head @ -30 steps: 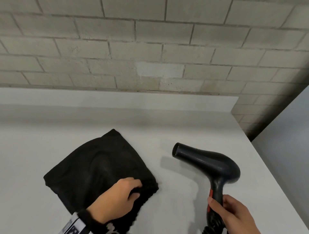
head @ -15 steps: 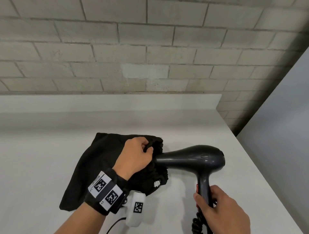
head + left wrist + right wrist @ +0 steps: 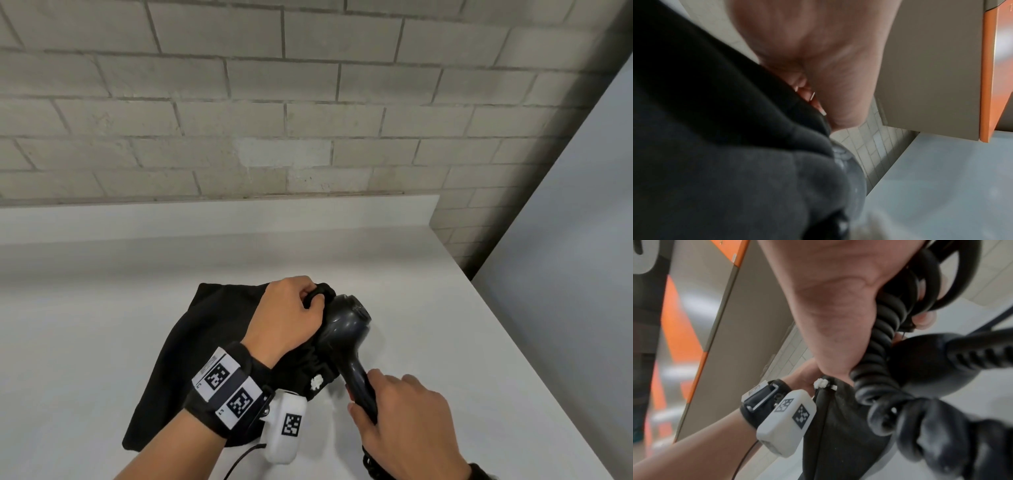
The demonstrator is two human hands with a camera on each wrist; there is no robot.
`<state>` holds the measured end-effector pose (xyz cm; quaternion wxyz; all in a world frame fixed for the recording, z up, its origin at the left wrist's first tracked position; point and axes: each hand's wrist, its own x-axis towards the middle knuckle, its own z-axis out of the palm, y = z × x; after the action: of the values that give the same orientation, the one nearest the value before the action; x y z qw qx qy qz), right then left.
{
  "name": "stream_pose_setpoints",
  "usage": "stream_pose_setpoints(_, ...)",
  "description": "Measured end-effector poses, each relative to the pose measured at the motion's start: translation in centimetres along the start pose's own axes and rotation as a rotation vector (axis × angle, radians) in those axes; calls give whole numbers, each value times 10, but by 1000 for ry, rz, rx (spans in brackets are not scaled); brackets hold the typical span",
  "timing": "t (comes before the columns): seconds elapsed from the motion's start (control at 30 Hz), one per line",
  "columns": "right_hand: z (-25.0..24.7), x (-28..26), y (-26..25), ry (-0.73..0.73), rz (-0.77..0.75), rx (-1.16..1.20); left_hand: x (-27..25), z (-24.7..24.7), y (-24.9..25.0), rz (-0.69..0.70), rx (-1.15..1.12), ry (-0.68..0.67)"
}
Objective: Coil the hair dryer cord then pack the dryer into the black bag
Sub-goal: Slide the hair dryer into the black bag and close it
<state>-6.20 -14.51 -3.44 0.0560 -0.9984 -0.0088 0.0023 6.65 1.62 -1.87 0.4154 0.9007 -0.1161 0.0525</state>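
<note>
The black cloth bag lies on the white counter, its mouth facing right. My left hand grips the upper rim of the mouth and holds it up. The black hair dryer has its nozzle end hidden inside the bag; its rear body and handle stick out. My right hand grips the handle along with the coiled black cord. The cord's plug shows close in the right wrist view. In the left wrist view the bag cloth covers the dryer body.
A grey brick wall rises behind the counter's raised back ledge. The counter ends at its right edge, with grey floor beyond. A white knotted drawstring end hangs at the bag's mouth.
The dryer has gone nozzle-first into the bag's mouth and tilted, handle toward me. My left hand stays on the raised rim; my right hand has pushed left with the handle.
</note>
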Motion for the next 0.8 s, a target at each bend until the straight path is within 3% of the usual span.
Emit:
stream_pose_setpoints(0.3,-5,4,-3,-43,-157,-90,6,-10,19,144,50,12)
stream_pose_setpoints(0.53,-21,22,-15,-33,-284,0,-14,-6,65,408,293,-246)
stream_pose_setpoints(0.7,-14,46,5,-378,-33,433,-36,-11,41,411,241,-306)
stream_pose_setpoints(0.8,8,50,14,-486,141,787,-57,-3,21,347,291,-258)
